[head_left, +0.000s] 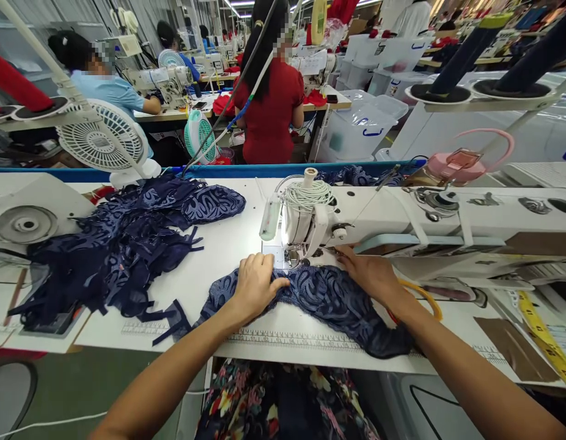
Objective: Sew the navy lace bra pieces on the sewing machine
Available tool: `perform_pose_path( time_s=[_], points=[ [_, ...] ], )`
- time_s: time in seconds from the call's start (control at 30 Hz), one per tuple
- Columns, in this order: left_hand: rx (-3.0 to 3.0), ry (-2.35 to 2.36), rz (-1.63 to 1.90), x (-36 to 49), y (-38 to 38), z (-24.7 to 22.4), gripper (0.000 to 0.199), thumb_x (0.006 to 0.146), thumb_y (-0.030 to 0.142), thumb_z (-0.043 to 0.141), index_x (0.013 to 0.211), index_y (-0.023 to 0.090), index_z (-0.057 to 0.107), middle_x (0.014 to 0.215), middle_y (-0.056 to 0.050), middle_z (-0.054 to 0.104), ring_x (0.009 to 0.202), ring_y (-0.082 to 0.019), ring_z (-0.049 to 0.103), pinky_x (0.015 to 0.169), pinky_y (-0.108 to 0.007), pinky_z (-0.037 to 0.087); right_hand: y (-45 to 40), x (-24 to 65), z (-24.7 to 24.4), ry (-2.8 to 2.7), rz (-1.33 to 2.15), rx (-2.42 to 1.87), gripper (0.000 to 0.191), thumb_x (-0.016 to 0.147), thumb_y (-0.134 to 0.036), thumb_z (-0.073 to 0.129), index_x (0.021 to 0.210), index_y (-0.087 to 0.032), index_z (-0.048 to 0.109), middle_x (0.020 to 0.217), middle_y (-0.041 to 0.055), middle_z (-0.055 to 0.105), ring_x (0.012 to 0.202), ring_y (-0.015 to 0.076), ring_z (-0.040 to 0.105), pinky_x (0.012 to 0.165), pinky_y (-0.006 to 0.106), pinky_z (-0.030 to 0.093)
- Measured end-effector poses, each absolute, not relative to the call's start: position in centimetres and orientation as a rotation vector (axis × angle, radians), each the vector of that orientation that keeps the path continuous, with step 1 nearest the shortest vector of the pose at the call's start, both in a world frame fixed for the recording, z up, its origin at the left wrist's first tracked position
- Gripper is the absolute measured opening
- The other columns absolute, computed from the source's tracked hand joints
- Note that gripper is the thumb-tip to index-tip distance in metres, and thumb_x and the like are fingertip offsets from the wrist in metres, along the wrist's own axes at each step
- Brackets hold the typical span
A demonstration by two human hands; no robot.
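A navy lace bra (317, 287) with moulded cups lies across the front of a white sewing machine (356, 214), its upper edge at the presser foot (292, 256). My left hand (258, 287) presses on the bra just left of the foot, its fingers bent together and the thumb stretched toward the needle area. On the other side my right hand (368, 275) reaches under the machine arm at the bra's far edge. Its fingertips are closed near a small dark thing, partly hidden and too small to name. The right cup hangs toward the table's front edge.
A heap of navy lace pieces with straps (127, 244) covers the table's left side. Behind stand a white fan (102, 134) and thread cones (466, 61). A yellow tape measure (544, 336) lies at the right. Co-workers sit at machines ahead, one in a red top (269, 110).
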State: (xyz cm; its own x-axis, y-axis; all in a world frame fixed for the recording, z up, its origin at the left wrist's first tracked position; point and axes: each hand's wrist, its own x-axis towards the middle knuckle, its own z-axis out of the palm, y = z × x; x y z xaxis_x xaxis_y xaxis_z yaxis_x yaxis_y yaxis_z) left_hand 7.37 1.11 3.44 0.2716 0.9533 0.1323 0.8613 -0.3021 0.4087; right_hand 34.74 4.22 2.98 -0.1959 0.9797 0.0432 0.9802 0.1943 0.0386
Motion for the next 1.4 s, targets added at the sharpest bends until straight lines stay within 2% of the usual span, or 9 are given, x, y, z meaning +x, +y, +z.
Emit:
perform_pose_path(
  time_s=[0.2, 0.33, 0.47, 0.6, 0.8, 0.97, 1.17, 1.23, 1.4],
  points=[
    [2.226, 1.689, 0.536, 8.2, 0.5, 2.8, 0.021, 0.083, 0.035, 0.069, 0.079, 0.019, 0.056, 0.085, -0.002, 0.061, 0.090, -0.024, 0.056, 0.081, -0.039, 0.040, 1.9, 33.7, 3.8, -2.469, -0.212, -1.867, 0.025, 0.090, -0.008, 0.039, 0.103, -0.010, 0.061, 0.077, 0.0156, 0.068, 0.072, 0.0266, 0.065, 0.063, 0.032, 0.038],
    [2.052, 1.519, 0.790, 8.3, -0.8, 3.5, 0.017, 0.084, 0.024, 0.066, 0.078, 0.020, 0.051, 0.086, 0.000, 0.063, 0.090, -0.020, 0.058, 0.090, -0.038, 0.037, -0.5, 31.4, 5.5, -2.367, 0.248, -1.553, 0.021, 0.095, -0.020, 0.038, 0.107, -0.017, 0.055, 0.091, 0.0105, 0.068, 0.080, 0.0219, 0.064, 0.068, 0.029, 0.043],
    [1.753, 1.356, 0.920, 8.8, -1.3, 3.8, 0.019, 0.083, 0.022, 0.064, 0.073, 0.021, 0.047, 0.081, 0.002, 0.064, 0.083, -0.018, 0.060, 0.081, -0.031, 0.041, -0.1, 29.3, 5.8, -2.140, 0.933, -1.407, 0.026, 0.090, -0.041, 0.055, 0.108, -0.022, 0.057, 0.063, -0.0051, 0.051, 0.057, 0.0146, 0.050, 0.054, 0.024, 0.036],
    [1.486, 1.258, 0.975, 8.9, -1.4, 3.3, 0.022, 0.080, 0.024, 0.064, 0.070, 0.021, 0.045, 0.078, 0.002, 0.063, 0.077, -0.016, 0.059, 0.072, -0.025, 0.042, 1.2, 28.3, 4.8, -1.999, 1.117, -1.370, 0.024, 0.088, -0.042, 0.055, 0.082, -0.020, 0.061, 0.056, -0.0079, 0.031, 0.051, 0.0099, 0.034, 0.049, 0.022, 0.028],
    [1.315, 1.298, 1.021, 9.1, -1.6, 3.1, 0.020, 0.076, 0.026, 0.069, 0.073, 0.019, 0.050, 0.070, 0.004, 0.059, 0.065, -0.012, 0.052, 0.063, -0.022, 0.039, 0.3, 27.8, 4.7, -2.004, 0.964, -1.395, 0.022, 0.089, -0.037, 0.055, 0.076, -0.020, 0.060, 0.053, -0.0083, 0.032, 0.049, 0.0095, 0.033, 0.048, 0.022, 0.028],
    [1.058, 1.201, 1.100, 9.6, -1.8, 3.1, 0.027, 0.075, 0.027, 0.071, 0.074, 0.020, 0.045, 0.068, 0.004, 0.061, 0.064, -0.011, 0.054, 0.063, -0.021, 0.041, -1.5, 27.8, 3.8, -2.232, 0.321, -1.072, 0.017, 0.091, -0.014, 0.047, 0.092, -0.018, 0.063, 0.065, -0.0015, 0.058, 0.056, 0.0109, 0.050, 0.057, 0.023, 0.038],
    [1.047, 1.139, 1.151, 10.0, -2.0, 2.4, 0.023, 0.077, 0.026, 0.070, 0.077, 0.019, 0.049, 0.071, 0.003, 0.062, 0.069, -0.012, 0.056, 0.068, -0.023, 0.043, -2.9, 27.1, 2.7, -2.336, -0.190, -0.932, 0.023, 0.089, -0.006, 0.044, 0.101, -0.013, 0.062, 0.062, 0.0010, 0.059, 0.055, 0.0131, 0.052, 0.055, 0.026, 0.037],
    [1.038, 1.127, 1.179, 10.1, -2.0, 2.2, 0.022, 0.077, 0.025, 0.070, 0.078, 0.019, 0.049, 0.074, 0.002, 0.061, 0.069, -0.012, 0.056, 0.068, -0.022, 0.044, -3.1, 26.9, 2.9, -2.335, -0.077, -0.936, 0.020, 0.091, -0.009, 0.045, 0.099, -0.014, 0.063, 0.062, 0.0007, 0.059, 0.054, 0.0123, 0.052, 0.054, 0.025, 0.037],
    [1.069, 1.094, 1.225, 10.2, -2.3, 2.5, 0.020, 0.081, 0.027, 0.065, 0.082, 0.021, 0.046, 0.081, 0.001, 0.059, 0.076, -0.013, 0.056, 0.070, -0.023, 0.044, -3.0, 27.2, 4.1, -2.001, 0.859, -1.256, 0.026, 0.095, -0.037, 0.049, 0.085, -0.019, 0.064, 0.059, -0.0033, 0.051, 0.050, 0.0100, 0.042, 0.048, 0.022, 0.033]
  ],
)
